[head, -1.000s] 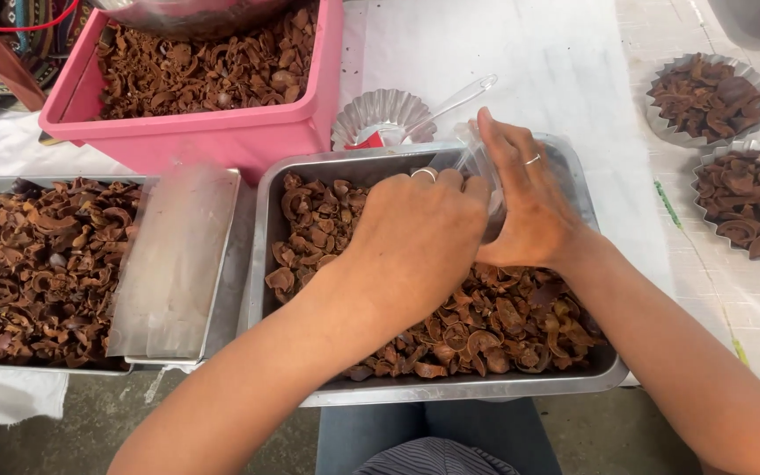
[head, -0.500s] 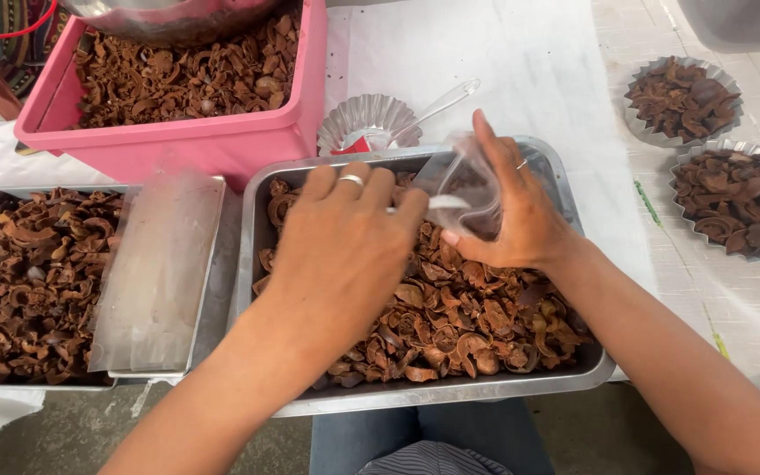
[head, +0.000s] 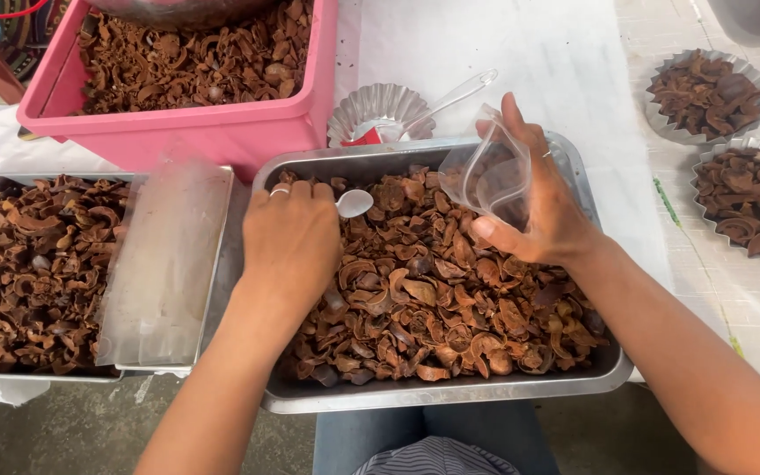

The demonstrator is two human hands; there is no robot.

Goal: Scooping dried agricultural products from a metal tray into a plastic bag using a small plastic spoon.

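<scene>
Head view. The left hand lies palm-down in the steel tray, fingers curled together on a spoon whose pale bowl pokes out just past the knuckles, over the brown shells that fill the tray. The right hand holds a small clear bag above the far end of the tray, thumb and fingers pinched on the bag's side, the mouth gaping toward the spoon. Beyond the right fingertips sit a fluted tin and a clear plastic scoop; left of the left hand a stack of clear bags bridges onto a second tray. Risk, as judged: the bag is thin and held on one side only, so its mouth may fold shut or slip, and a spoonful tipped at it would scatter shells back into the tray or onto the white cloth.
</scene>
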